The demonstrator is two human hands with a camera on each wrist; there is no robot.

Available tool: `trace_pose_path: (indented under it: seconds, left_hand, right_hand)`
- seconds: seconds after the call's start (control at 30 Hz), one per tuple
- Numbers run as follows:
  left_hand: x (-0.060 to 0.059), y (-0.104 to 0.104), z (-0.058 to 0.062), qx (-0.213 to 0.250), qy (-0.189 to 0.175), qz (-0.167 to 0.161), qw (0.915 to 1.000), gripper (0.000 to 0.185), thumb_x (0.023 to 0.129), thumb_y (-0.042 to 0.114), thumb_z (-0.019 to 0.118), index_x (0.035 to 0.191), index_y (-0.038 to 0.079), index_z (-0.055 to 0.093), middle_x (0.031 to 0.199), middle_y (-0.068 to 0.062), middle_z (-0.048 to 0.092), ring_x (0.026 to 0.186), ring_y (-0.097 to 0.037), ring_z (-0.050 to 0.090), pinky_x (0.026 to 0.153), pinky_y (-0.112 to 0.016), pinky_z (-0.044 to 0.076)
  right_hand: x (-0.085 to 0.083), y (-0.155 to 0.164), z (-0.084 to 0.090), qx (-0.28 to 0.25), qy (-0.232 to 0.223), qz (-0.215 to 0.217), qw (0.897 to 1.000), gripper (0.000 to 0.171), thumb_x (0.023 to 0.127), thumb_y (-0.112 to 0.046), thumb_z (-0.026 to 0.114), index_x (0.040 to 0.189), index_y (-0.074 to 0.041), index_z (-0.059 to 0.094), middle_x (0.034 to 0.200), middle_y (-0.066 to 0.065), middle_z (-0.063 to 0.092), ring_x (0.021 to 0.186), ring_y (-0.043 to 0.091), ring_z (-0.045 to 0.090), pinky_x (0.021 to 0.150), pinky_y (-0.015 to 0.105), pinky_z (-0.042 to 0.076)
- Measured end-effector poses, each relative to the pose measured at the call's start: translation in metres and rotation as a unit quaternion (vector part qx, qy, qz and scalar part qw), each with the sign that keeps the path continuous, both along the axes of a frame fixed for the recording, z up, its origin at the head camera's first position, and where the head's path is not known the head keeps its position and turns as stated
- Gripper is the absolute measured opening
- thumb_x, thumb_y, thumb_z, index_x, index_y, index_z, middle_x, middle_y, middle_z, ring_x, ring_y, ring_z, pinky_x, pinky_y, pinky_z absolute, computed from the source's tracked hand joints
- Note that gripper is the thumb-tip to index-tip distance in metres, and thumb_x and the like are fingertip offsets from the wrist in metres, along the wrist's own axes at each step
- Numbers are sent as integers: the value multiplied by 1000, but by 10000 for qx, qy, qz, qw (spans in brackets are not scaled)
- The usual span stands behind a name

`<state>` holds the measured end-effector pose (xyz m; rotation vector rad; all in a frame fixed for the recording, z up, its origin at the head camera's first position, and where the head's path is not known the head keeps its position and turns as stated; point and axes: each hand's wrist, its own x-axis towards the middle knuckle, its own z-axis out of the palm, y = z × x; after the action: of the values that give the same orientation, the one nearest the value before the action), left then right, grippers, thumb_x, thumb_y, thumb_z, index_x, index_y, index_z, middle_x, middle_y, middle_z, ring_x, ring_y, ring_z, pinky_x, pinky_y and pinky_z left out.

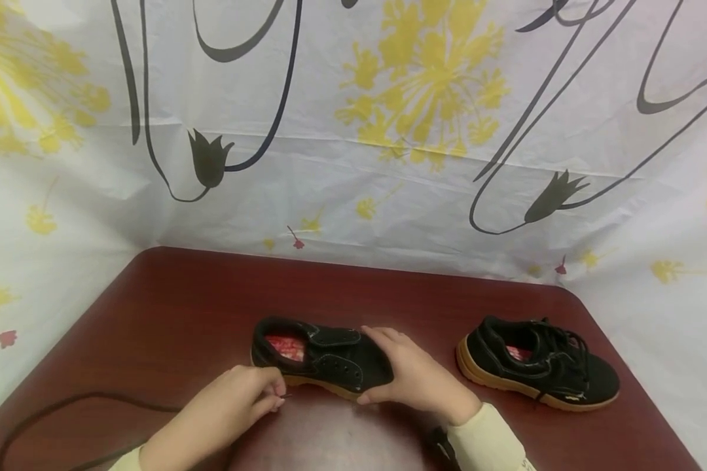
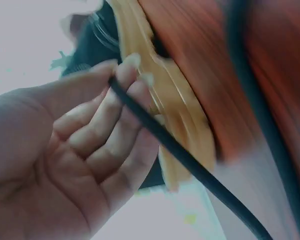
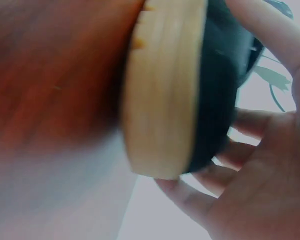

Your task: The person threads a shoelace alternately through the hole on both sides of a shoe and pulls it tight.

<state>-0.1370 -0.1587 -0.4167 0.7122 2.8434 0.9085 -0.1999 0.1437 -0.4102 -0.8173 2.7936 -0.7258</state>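
The black shoe without laces (image 1: 324, 360) is held at its toe by the right hand (image 1: 415, 376), fingers curled over the upper and thumb at the gum sole. The end of a black shoelace (image 2: 190, 162) is pinched in the left hand (image 1: 235, 399), just beside the shoe's sole. A 2nd, laced shoe (image 1: 542, 363) is seen on the desk (image 1: 182, 307), well to the right of the right grip.

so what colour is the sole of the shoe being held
Tan gum sole under a black shoe; clearest in the right wrist view.
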Motion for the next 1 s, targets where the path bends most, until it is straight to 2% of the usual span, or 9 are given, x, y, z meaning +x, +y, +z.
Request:
trace_pose_path:
  seconds: [0.1,0.23,0.33,0.43,0.53,0.67,0.8,1.0]
  left_hand:
    - [4,12,4,379,33,135,9992,4,89,16,76,92,18,75,87,11,75,74,5,62,62,-20,50]
    - [7,25,10,671,-6,486,9966,5,90,19,76,94,18,79,91,10,77,79,3,67,64,-20,52]
    - [7,38,12,895,-33,463,9949,6,90,21,75,91,17,79,88,10,77,76,5,65,63,-19,52]
    - [7,53,13,1096,-159,295,9934,7,91,23,75,89,17,79,85,9,77,73,5,65,63,-18,52]
    - [7,65,11,1155,-287,303,9924,7,90,22,76,87,17,78,84,7,78,73,2,69,63,-19,54]
    - [7,78,10,1156,-336,533,9913,7,88,20,78,82,16,78,79,6,77,70,1,70,60,-20,54]
    - [5,89,8,1335,-305,763,9876,10,86,16,78,77,15,78,74,7,76,68,1,69,59,-19,54]
    - [4,101,3,1477,-189,1037,9834,10,84,11,77,75,14,78,71,6,76,66,2,68,57,-19,52]
  right_hand:
    - [3,0,9,-34,261,57,9996,85,71,-45,89,143,-12,56,142,3,58,134,24,54,109,48,47]
    - [8,-2,18,-57,597,50,9982,58,74,-40,88,125,-18,69,121,-9,63,117,11,60,100,39,52]
    - [13,-4,22,-35,680,112,9976,42,76,-39,87,112,-22,74,108,-14,62,106,6,58,94,35,53]
    - [15,-4,22,-58,603,343,9976,32,80,-36,85,107,-22,76,102,-13,63,101,7,58,89,32,53]
    - [14,-4,18,-237,415,525,9975,23,84,-30,83,105,-21,76,102,-12,64,100,8,60,85,30,53]
    - [11,-3,12,-669,142,519,9963,16,86,-23,82,100,-23,74,99,-14,66,95,7,62,83,28,54]
    - [8,-2,9,-1059,-96,490,9931,15,85,-17,82,94,-25,72,93,-14,66,89,4,62,82,29,56]
    - [7,-1,9,-1267,-377,542,9897,15,85,-14,81,91,-25,73,90,-13,67,85,1,62,81,30,56]
